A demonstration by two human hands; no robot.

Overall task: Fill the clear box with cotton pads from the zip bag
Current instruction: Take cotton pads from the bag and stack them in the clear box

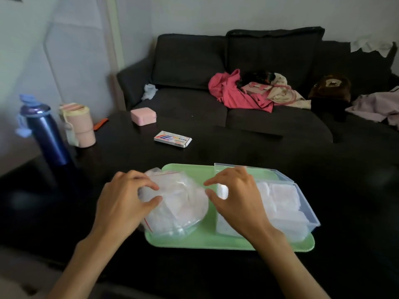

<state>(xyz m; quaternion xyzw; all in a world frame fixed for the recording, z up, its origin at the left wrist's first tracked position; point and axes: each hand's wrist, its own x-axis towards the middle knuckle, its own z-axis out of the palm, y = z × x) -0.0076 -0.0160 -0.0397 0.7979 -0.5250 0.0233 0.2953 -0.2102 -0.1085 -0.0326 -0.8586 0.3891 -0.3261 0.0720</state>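
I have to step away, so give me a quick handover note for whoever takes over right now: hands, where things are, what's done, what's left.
Left hand: fingers curled on the zip bag, at its left edge.
Right hand: hovers between bag and clear box, fingers curled, holding nothing visible.
Bag and box sit side by side on the green tray, bag on the left.
Done: box, lid up, already holds cotton pads.
Left: the bag still has pads in it; move them over.
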